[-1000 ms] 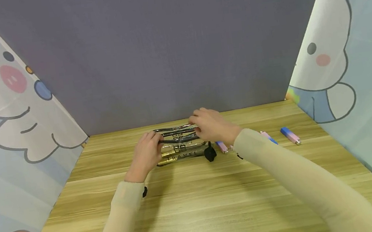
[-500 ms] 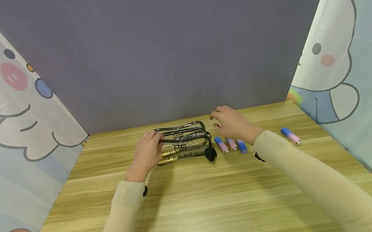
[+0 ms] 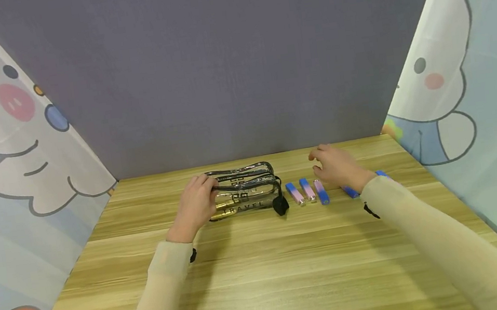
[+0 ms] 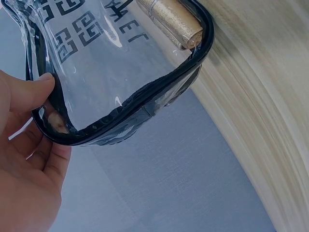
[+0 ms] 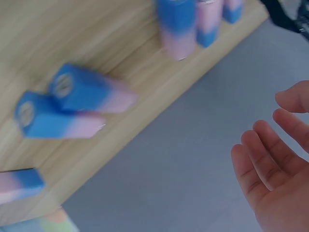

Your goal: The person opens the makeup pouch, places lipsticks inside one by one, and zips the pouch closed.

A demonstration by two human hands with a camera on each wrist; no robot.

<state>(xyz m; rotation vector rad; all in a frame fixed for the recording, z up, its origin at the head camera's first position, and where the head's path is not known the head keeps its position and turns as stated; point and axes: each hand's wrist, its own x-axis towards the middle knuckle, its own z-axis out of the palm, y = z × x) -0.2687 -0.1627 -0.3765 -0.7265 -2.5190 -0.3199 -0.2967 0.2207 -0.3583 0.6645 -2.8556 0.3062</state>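
A clear zip bag [image 3: 250,193] with black piping and the word TRAVEL lies at the back of the table. My left hand [image 3: 191,204] pinches its left upper edge between thumb and fingers, as the left wrist view shows the hand [image 4: 29,179] doing. Inside the bag is a gold cylinder [image 4: 176,21]. My right hand [image 3: 339,168] hovers above the table, fingers loosely bent and holding nothing. Under and beside it lie several slim blue-and-pink tubes [image 3: 321,192]; two tubes [image 5: 91,89] lie side by side in the right wrist view. The right forearm hides part of them.
The wooden table [image 3: 264,273] ends at a dark grey panel [image 3: 237,72] behind. Cartoon-printed curtains [image 3: 17,154] flank it on both sides. A black pull tab [image 3: 280,205] hangs at the bag's right front corner.
My right hand has let go of the bag's right upper edge and moved right, over the tubes. The left hand keeps its pinch on the bag in the same place.
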